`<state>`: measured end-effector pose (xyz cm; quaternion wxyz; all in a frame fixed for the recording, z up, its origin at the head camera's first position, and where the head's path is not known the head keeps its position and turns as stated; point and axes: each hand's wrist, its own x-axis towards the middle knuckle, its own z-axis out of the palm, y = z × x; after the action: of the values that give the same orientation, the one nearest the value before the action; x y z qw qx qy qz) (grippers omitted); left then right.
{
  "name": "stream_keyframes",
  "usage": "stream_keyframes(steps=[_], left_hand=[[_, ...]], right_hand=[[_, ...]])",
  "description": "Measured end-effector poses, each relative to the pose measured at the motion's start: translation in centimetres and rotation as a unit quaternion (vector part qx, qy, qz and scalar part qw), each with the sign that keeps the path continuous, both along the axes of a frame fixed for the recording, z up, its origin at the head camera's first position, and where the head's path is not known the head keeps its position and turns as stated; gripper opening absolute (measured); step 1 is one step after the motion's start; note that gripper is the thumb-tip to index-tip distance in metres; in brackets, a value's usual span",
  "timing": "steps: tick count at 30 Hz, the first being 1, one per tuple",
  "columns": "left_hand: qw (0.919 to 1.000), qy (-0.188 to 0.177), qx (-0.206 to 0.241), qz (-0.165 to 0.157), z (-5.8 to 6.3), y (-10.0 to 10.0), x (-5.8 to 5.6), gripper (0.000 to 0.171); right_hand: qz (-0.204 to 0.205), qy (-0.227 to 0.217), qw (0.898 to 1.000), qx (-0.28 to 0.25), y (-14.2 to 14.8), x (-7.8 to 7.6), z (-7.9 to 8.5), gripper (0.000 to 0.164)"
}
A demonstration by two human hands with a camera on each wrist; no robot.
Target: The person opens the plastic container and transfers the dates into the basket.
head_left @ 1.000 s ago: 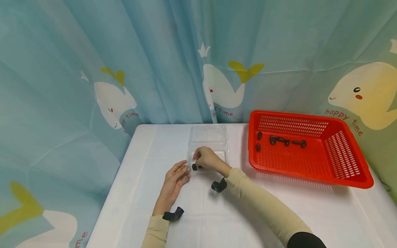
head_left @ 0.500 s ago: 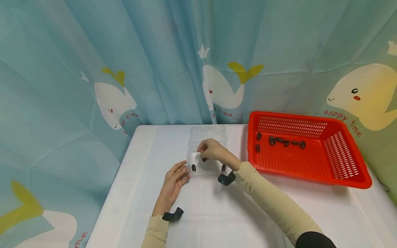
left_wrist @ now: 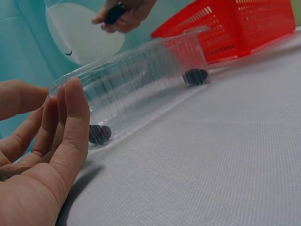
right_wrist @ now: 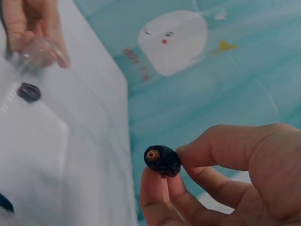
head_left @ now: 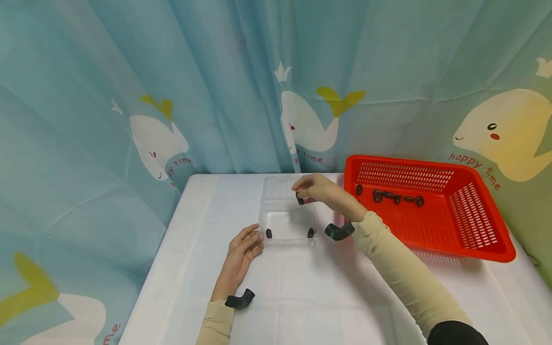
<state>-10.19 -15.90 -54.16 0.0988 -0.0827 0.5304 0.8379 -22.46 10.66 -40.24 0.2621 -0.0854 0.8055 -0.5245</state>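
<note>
My right hand point(head_left: 318, 188) pinches a wrinkled black date point(right_wrist: 162, 160) between thumb and fingertips, raised over the hinge side of a clear plastic box point(head_left: 288, 241). A pale brown stem scar shows on the date's end in the right wrist view. The box lies with its lid point(head_left: 278, 188) folded back. Inside, one date point(head_left: 269, 233) sits at the near left corner and a second date point(head_left: 310, 233) at the near right. My left hand point(head_left: 241, 248) holds the box's near left corner between its fingertips, as the left wrist view also shows.
A red perforated basket point(head_left: 431, 227) stands to the right, with several black dates point(head_left: 388, 195) on its floor. White cloth point(head_left: 302, 302) covers the table. A blue curtain point(head_left: 233, 120) hangs behind the far edge.
My right hand has risen from the box's near left part and moved away and to the right, carrying the date. My left hand stays at the box corner.
</note>
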Motion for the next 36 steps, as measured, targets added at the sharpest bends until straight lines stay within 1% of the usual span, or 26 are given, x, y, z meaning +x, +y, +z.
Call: stream_keyframes(steps=[5,8,12,15,18,21,23,27,29,30,36], left_hand=[[1.0,0.001,0.001,0.003,0.1,0.1,0.0,0.043],[1.0,0.003,0.0,0.003,0.1,0.1,0.0,0.042],[1.0,0.001,0.005,0.004,0.1,0.1,0.0,0.042],[1.0,-0.001,0.007,0.004,0.0,0.1,-0.1,0.042],[1.0,-0.003,0.005,0.004,-0.1,0.0,-0.1,0.043],[1.0,-0.005,0.005,0.004,-0.1,0.0,-0.1,0.043],[1.0,-0.005,0.005,0.003,-0.2,0.0,-0.2,0.043],[1.0,-0.001,0.006,0.002,-0.1,0.0,-0.1,0.043],[1.0,0.001,0.004,0.001,-0.1,0.1,-0.1,0.043],[1.0,0.001,0.004,0.001,-0.1,0.1,-0.1,0.043],[1.0,0.003,0.004,0.002,-0.2,0.1,-0.1,0.042]], right_hand=[[-0.017,-0.016,1.0,0.0,2.7,-0.7,1.1,0.032],[-0.021,-0.024,0.999,-0.028,4.4,-1.1,1.3,0.032],[-0.035,-0.044,0.996,-0.072,6.3,-1.5,1.1,0.033],[-0.047,-0.052,0.995,-0.072,7.8,-1.4,1.1,0.035],[-0.043,-0.048,0.996,-0.057,9.2,-1.2,1.2,0.038],[-0.042,-0.046,0.996,-0.056,10.6,-1.1,1.3,0.041],[-0.049,-0.048,0.996,-0.059,11.4,-1.1,1.3,0.04],[-0.071,-0.059,0.99,-0.102,13.0,-1.1,1.0,0.029],[-0.083,-0.066,0.985,-0.135,13.6,-1.1,0.9,0.024],[-0.089,-0.068,0.983,-0.143,14.0,-1.0,0.8,0.021],[-0.101,-0.068,0.982,-0.147,15.8,-0.9,0.4,0.016]])
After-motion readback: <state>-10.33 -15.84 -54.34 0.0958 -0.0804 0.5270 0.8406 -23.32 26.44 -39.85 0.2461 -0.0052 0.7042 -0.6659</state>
